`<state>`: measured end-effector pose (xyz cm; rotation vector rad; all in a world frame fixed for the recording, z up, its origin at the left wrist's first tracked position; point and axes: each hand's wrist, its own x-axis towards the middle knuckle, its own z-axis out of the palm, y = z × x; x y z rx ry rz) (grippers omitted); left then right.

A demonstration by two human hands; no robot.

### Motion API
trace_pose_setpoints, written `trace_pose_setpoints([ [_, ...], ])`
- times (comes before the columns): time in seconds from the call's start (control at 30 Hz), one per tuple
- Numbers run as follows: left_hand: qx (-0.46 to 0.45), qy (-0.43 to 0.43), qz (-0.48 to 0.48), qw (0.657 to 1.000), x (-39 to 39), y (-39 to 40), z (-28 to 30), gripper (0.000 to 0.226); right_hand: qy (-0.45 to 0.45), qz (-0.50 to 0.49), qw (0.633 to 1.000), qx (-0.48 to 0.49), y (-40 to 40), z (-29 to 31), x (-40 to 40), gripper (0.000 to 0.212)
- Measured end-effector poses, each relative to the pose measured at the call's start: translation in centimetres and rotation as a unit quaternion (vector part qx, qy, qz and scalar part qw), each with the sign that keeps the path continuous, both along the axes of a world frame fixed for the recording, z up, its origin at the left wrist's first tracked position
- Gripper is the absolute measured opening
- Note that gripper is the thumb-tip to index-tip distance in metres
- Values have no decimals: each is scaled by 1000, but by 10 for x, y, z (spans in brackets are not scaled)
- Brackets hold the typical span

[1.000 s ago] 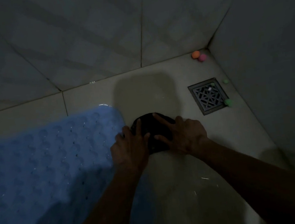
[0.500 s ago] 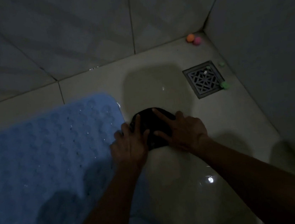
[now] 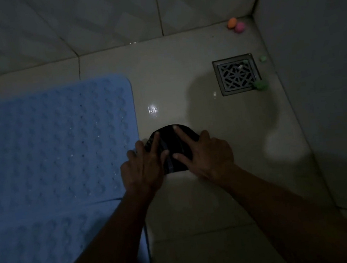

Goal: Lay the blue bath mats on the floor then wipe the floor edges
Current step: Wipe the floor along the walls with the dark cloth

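Head camera: both hands flat on a dark cloth beside the blue bath mats

Head view, dim bathroom corner. At far left the upper blue bath mat point(image 3: 56, 143) lies flat on the pale tiled floor point(image 3: 199, 204), its bumpy surface dotted with small holes and a few glints of water. A second blue bath mat point(image 3: 51, 244) lies below it, nearer me, the two meeting along a seam; my left forearm crosses its right part. My left hand point(image 3: 143, 171) rests at the upper mat's right edge, fingers straight and spread, pressing down on a dark cloth point(image 3: 173, 146) that sits on the bare floor just beside the mat. My right hand point(image 3: 207, 154) presses the cloth's right side the same way, fingers extended and splayed, thumb pointing inward. Neither hand curls round the cloth. Farther right, a square metal floor drain point(image 3: 236, 74) is set into the tile, with a green ball point(image 3: 261, 85) touching its lower right corner and a smaller green piece point(image 3: 263, 58) near the wall. An orange ball point(image 3: 231, 22) and a pink ball point(image 3: 239, 27) sit together in the far corner where the tiled walls point(image 3: 110, 18) meet.
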<state>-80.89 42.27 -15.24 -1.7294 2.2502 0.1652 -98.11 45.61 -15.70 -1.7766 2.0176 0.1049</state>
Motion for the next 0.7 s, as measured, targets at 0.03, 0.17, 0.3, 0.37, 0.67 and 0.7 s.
trace_pose_setpoints([
  [0.03, -3, -1, 2, 1000, 1, 7, 0, 64, -3, 2, 1000, 1, 7, 0, 1, 75],
  [0.17, -18, -13, 12, 1000, 2, 34, -3, 65, 4, 9, 1000, 12, 26, -3, 4, 75],
  [0.3, -14, -29, 36, 999, 5, 55, -3, 65, 2, 20, 999, 31, 37, -7, 9, 76],
  [0.37, -2, -41, 50, 998, 4, 66, 3, 65, -2, 33, 999, 39, 43, -6, 12, 76],
  [0.67, 12, -51, 69, 996, 1, 77, 13, 65, -10, 38, 999, 16, 52, -6, 15, 76],
  [0.7, 10, -44, 72, 996, 1, 79, 11, 65, -7, 40, 999, 13, 53, -8, 14, 77],
])
